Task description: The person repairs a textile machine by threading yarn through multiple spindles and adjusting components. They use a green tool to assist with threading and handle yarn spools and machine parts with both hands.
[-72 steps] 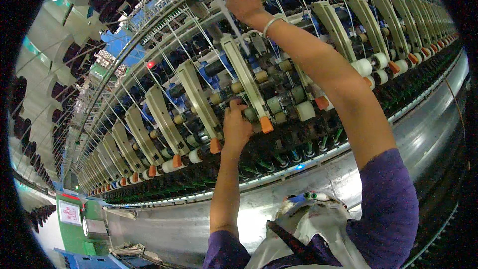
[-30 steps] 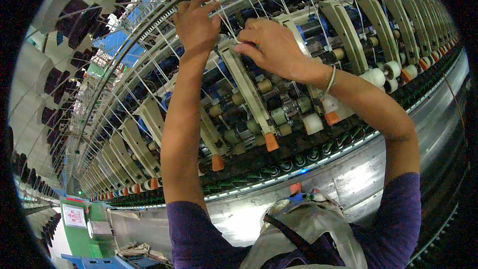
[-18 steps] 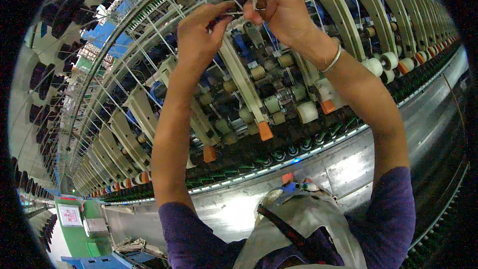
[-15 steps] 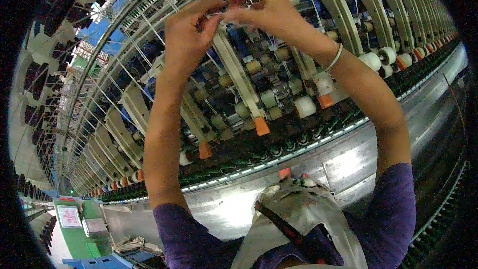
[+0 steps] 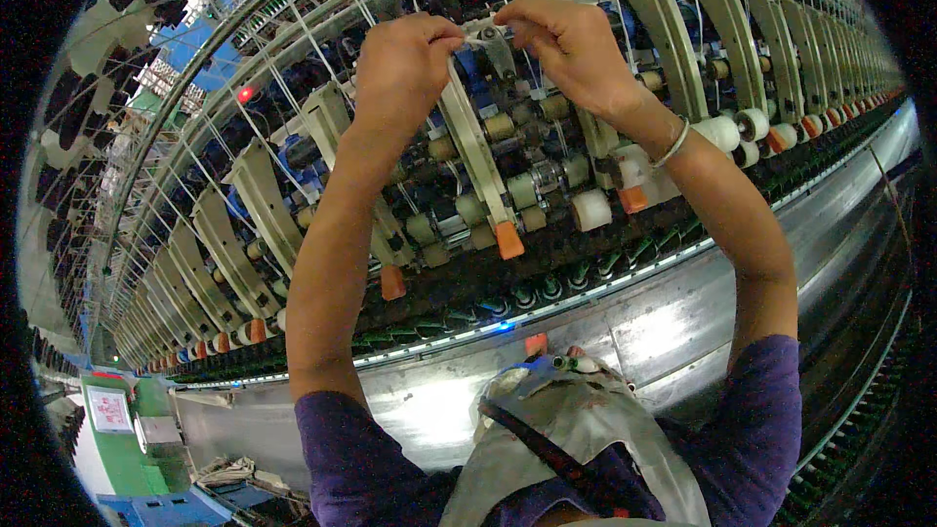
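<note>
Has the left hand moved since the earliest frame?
Yes. The left hand has risen from the orange-tipped beige lever arm's lower end to its top, meeting the right hand.

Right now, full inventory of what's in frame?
Spinning frame: one, long, grey metal front, runs left to right.
Weighting arms: a long row, beige, orange or red tips, angled across the frame.
Rollers: many, white and tan, between the arms.
Threads: many, white, thin, slanting from above.
Red light: one, upper left.
Pouch: one, grey, dark strap, at the waist.
Bangle: one, silver, right wrist.
Sleeves: two, purple.
Left hand: raised, pinching thread.
Right hand: raised, fingertips meeting the left.
</note>
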A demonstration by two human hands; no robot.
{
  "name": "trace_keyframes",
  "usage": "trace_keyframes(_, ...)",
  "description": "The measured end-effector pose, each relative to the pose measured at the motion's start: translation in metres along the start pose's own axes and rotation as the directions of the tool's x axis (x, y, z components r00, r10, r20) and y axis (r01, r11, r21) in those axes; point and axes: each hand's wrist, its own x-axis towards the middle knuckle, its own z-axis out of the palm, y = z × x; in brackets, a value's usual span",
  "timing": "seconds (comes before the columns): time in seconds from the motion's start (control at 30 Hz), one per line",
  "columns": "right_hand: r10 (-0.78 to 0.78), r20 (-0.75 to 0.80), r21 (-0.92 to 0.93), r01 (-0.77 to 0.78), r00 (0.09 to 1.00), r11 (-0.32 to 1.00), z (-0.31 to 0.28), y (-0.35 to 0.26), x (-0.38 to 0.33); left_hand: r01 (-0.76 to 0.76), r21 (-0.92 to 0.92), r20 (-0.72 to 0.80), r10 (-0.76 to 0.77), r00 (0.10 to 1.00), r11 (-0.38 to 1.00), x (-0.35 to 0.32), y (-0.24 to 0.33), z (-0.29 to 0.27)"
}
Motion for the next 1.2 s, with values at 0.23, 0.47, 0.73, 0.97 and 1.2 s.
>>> trace_keyframes(0.23,-0.073,0.071,-0.111,0.080,0.995,0.991,0.019,-0.001,-0.006,0.004,-0.081,0.026,-0.001,1.000,0.997,-0.002,0.015,0.007)
trace_keyframes(0.47,-0.037,0.461,0.015,0.034,0.887,0.999,0.003,0.012,-0.013,-0.215,0.474,0.308,0.068,0.949,0.854,0.012,0.007,0.006)
trace_keyframes(0.73,0.101,0.400,0.136,-0.168,0.911,0.976,-0.006,0.020,-0.022,-0.421,0.650,0.624,-0.129,0.770,0.633,0.032,0.041,0.040)
trace_keyframes(0.97,0.134,0.392,0.054,-0.169,0.910,0.984,-0.014,0.014,-0.021,-0.322,0.713,0.509,-0.144,0.848,0.623,0.018,0.038,0.050)
trace_keyframes(1.2,0.090,0.375,0.082,-0.129,0.923,0.988,-0.017,0.013,-0.020,-0.300,0.729,0.543,-0.254,0.800,0.615,0.022,0.040,0.057)
